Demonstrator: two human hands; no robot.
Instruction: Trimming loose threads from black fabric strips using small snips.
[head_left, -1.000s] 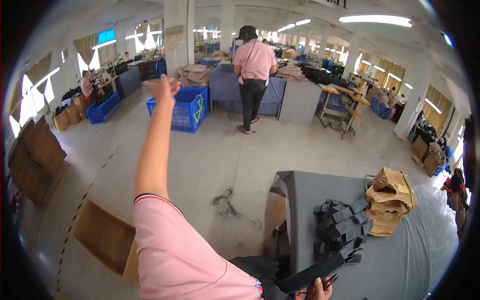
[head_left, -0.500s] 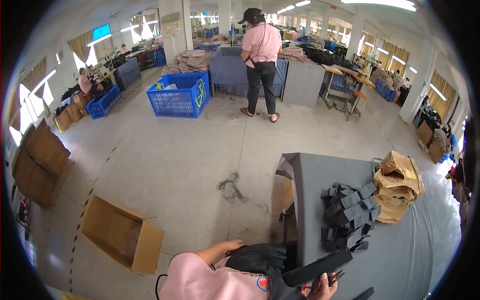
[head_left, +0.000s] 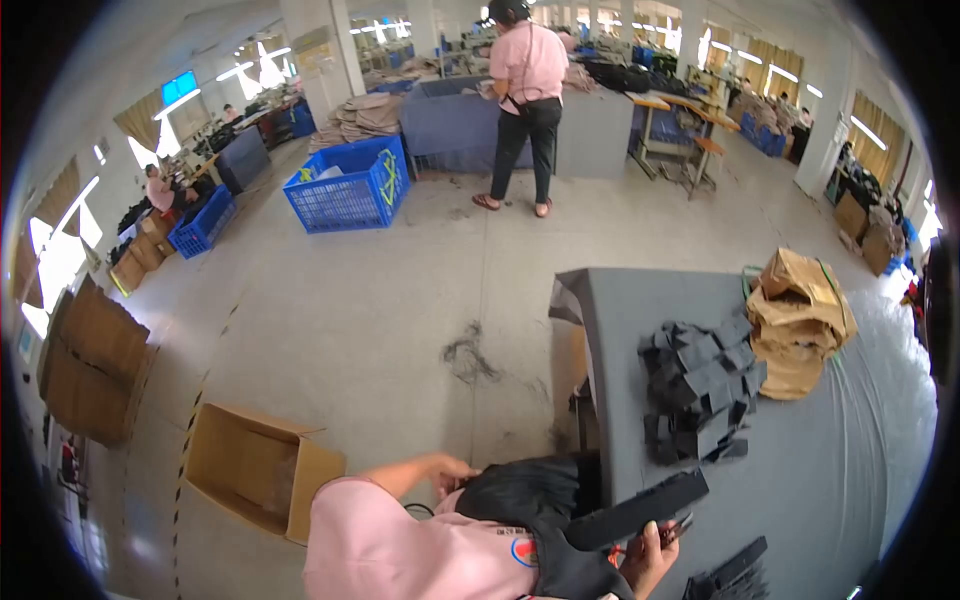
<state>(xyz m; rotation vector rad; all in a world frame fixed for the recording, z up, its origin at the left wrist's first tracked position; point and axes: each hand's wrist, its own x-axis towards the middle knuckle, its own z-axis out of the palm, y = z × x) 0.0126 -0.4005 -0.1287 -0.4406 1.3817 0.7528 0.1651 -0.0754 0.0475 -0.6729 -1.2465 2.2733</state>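
Note:
My right hand [head_left: 650, 556] is closed at the table's near left edge. Small dark snips [head_left: 680, 527] with a red part stick out past its fingers. Against the same hand lies a long, flat black strip-like piece [head_left: 640, 510], tilted up to the right. My left hand [head_left: 455, 474] is at the edge of the black apron [head_left: 525, 500] on my lap, its fingers curled; what they hold, if anything, is hidden. On the grey-covered table [head_left: 630, 300] sits a pile of folded black pieces [head_left: 700, 385]. More black strips [head_left: 735, 572] lie near my right hand.
A crumpled brown paper bundle [head_left: 795, 315] stands behind the pile. An open cardboard box [head_left: 245, 470] is on the floor at my left. Ahead are a blue crate [head_left: 345, 190] and a standing person [head_left: 525, 95] at a cloth-covered bench. Dark thread scraps [head_left: 470, 355] litter the floor.
The view has tilted and shifted, bringing more black strips into sight at the lower right. My left hand's fingers look more bent. The right hand keeps its snips and black piece.

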